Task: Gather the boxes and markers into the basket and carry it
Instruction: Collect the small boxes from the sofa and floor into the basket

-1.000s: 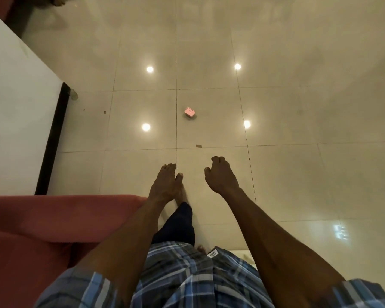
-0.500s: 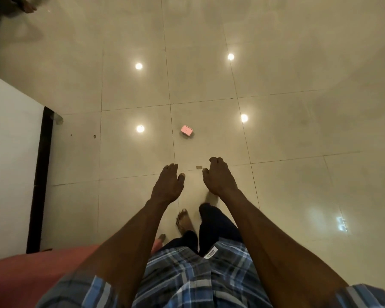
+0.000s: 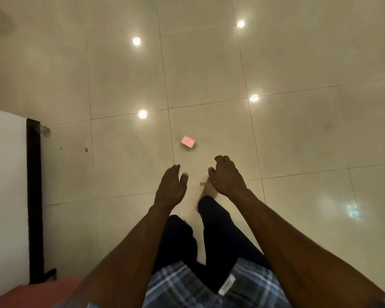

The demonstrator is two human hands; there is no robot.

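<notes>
Head view: My left hand [image 3: 170, 185] is extended at the centre of the frame, palm down, fingers straight and held together, thumb slightly apart; it holds nothing. My right hand [image 3: 226, 175] is just beside it to the right, palm down, fingers loosely curled, also holding nothing. The small pink rectangular box [image 3: 188, 141] lies flat on the glossy beige tiled floor [image 3: 298, 130], just above both hands in the frame and apart from them, beside a tile seam. Four bright round light reflections [image 3: 142, 114] show on the tiles in the upper half. A white table [image 3: 5, 185] with a black edge strip occupies the left edge. A red cushioned seat [image 3: 31, 294] fills the lower left corner. My dark trousers [image 3: 218, 230] and blue plaid shirt [image 3: 187, 285] appear at the lower centre, between my forearms.
</notes>
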